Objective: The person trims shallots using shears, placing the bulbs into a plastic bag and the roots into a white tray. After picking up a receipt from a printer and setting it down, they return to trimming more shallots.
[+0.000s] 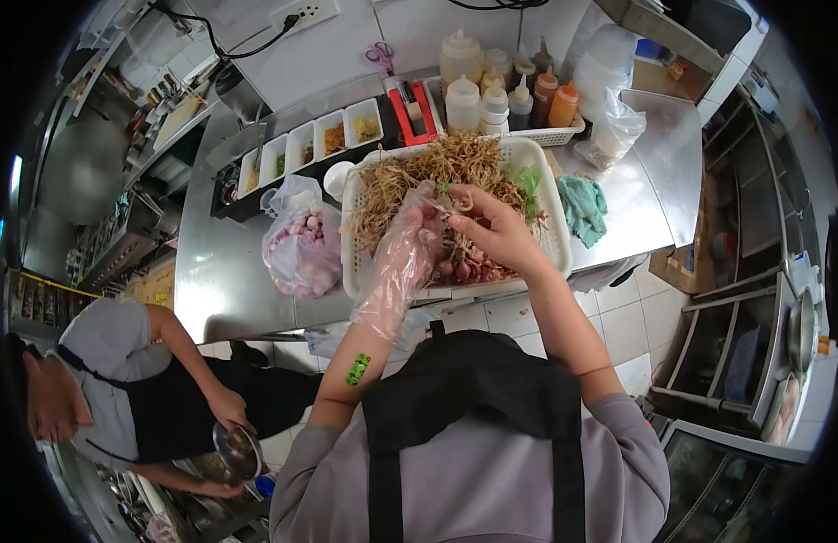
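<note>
My left hand (421, 222), in a clear plastic glove, is raised over a white basket (562, 249), its fingers closed; whatever they hold is hidden. Close beside it, my bare right hand (499, 232) pinches a thin dried stalk (466, 204) between thumb and fingers. A small green bit (443, 188) shows by the fingertips. Tangled dried stalks (478, 158) fill the back of the basket. Reddish shallots (478, 270) lie at its front, partly behind my hands.
Left of the basket sits a plastic bag of pinkish bulbs (303, 240). Behind are ingredient trays (335, 136), a red tape dispenser (412, 113) and sauce bottles (462, 104). A green cloth (583, 210) lies right. Another person (120, 380) at left holds a metal bowl (237, 451).
</note>
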Tool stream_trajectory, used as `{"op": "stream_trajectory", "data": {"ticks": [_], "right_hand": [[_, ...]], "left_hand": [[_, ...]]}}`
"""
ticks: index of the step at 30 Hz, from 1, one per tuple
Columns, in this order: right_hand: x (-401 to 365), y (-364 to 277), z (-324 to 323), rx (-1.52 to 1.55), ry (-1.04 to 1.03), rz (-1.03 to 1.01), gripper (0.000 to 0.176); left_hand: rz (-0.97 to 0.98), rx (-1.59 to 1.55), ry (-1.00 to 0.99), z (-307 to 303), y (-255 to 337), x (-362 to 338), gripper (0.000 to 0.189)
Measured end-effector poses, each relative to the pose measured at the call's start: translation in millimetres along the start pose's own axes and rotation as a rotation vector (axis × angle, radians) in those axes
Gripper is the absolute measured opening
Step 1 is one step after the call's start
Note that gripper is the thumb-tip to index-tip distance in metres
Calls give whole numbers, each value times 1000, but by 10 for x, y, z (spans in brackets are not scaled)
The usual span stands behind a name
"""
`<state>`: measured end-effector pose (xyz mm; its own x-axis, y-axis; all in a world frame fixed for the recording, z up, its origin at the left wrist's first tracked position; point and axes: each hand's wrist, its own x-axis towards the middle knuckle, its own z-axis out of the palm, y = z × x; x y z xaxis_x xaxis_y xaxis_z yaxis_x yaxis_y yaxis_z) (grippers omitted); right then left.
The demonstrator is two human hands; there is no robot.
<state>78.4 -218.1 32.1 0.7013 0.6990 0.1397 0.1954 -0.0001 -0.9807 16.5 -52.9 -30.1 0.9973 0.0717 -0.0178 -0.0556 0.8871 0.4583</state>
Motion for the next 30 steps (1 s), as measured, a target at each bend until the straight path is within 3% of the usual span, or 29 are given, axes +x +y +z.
{"op": "stream_trajectory", "data": {"ticks": [4,14,17,19,22,25,30], "right_hand": [[-3,90,53,-164,11,-158,43],[-15,138,-14,-144,-17,-145,41],[-9,161,0,-174,32,-214,38],[-4,178,-1,-229,50,-280,37],[-49,112,22,-123,46,-156,37],[-43,157,57,-183,118,-254,34],[-23,133,94,-186,129,-222,29]], "left_hand": [[43,17,117,67,-53,24,50],[114,156,160,108,-118,52,48],[124,221,174,86,-125,-1,43],[235,366,173,263,-87,-38,40],[187,481,234,359,-45,-51,37],[229,568,257,216,-79,9,35],[272,667,273,244,-84,6,32]]}}
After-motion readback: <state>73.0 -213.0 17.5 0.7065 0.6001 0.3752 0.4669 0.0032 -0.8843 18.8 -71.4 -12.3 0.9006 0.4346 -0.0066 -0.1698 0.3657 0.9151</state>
